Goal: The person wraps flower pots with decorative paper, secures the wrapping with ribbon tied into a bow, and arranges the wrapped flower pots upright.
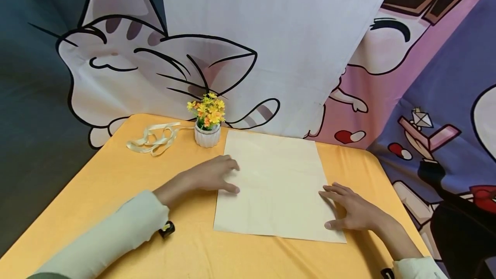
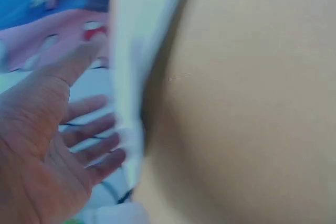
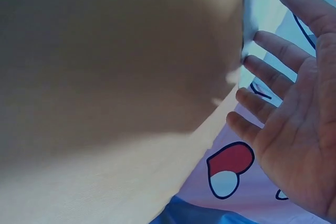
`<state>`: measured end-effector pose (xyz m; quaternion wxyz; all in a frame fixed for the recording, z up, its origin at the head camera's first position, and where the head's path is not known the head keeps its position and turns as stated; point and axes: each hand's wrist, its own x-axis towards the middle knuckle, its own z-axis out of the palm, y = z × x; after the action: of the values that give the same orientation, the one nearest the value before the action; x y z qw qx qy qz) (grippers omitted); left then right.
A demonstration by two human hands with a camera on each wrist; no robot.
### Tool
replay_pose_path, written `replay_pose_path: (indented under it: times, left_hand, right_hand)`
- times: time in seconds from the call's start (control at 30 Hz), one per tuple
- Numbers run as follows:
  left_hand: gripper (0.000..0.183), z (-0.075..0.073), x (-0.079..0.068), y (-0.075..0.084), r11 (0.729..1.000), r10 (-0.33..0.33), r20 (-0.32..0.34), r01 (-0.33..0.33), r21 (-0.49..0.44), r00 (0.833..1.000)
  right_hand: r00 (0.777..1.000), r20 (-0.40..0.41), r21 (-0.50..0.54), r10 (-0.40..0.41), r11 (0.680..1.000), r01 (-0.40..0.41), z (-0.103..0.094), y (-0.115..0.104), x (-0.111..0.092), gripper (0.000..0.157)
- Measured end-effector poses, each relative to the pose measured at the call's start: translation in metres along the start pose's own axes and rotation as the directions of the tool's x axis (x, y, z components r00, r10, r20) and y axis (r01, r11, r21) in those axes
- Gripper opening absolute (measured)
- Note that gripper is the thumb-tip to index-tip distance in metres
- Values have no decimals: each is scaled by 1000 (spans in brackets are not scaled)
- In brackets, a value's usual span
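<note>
A pale cream square sheet, seemingly paper, lies flat on the yellow-covered table. My left hand is at its left edge, thumb and fingers spread apart over the margin; the left wrist view shows the same hand with fingers extended beside the sheet's edge. On the opposite side, my right hand is over the right edge with its fingers loosely spread. The right wrist view has this hand with the palm showing and fingertips near the sheet's edge. Neither hand grips anything.
A small white pot of yellow flowers stands behind the sheet's upper left corner. To its left lies a loose, tangled cream ribbon. A cartoon-printed cloth backdrop rises right behind the table's back edge.
</note>
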<state>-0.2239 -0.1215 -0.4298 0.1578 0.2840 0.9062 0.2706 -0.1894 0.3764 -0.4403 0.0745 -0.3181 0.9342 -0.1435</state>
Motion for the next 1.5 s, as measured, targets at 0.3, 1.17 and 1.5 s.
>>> replay_pose_path:
  times: [0.3,1.17,1.5]
  left_hand:
    - [105,22,23,-13,989,-20,71,9,149,997]
    - [106,11,19,-27,997,-26,55,22,68,998]
    - [50,9,36,-44,914,-294,-283,182,-363,913]
  right_hand:
    - [1000,11,52,15,999,-16,4,-17,2,92]
    - [995,-2,21,-100,995,100,25,-40,-8,70]
    - [992,109,20,-67,998,65,18,-44,-1,69]
